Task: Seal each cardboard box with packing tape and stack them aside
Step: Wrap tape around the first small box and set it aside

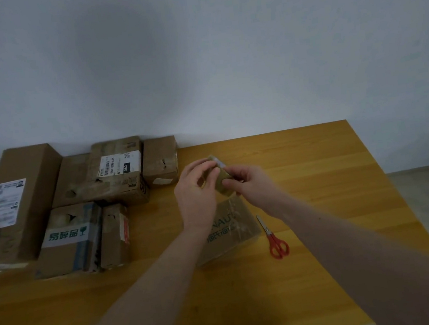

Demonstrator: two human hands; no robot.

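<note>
Red-handled scissors (276, 241); yellow-orange wood-grain table (317, 171); brown boxes (117, 174); grey-white wall (195, 56).

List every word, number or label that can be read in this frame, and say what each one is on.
"易碎品", green, beside a glass symbol: label on the front-left box.
"060": black patch on the shipping label of the back middle box; its other print and barcode are too small.
"NAU", cut off: box under the hands; the green characters below are blurred.
Label on the tall left box: unreadable.
</note>
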